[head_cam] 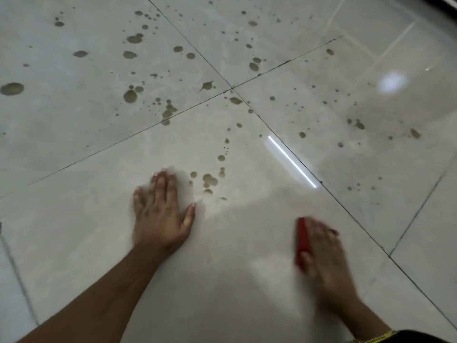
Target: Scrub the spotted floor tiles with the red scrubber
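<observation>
Right hand [324, 253], blurred, is clamped over the flat red scrubber [302, 241], pressing it on the glossy pale floor tiles [235, 243]. Left hand [160, 214] lies flat, fingers spread, beside it. Round brownish spots [210, 180] sit just beyond the left fingertips.

the floor tiles [247, 280] look like glazed ceramic or polished stone, pale grey-beige and smooth, with a high gloss: just beyond the right hand [324, 251] they mirror a strip light as a sharp white line [291, 161], and further off to its right a soft round glare [392, 81]. thin dark grout lines [197, 54] run matt between them. brownish spots [209, 179], dull and flat against the shine, lie just beside the left hand [160, 214] and thicker beyond it. the red scrubber [302, 240] under the right hand is blurred; its surface looks matt, material unclear.
</observation>
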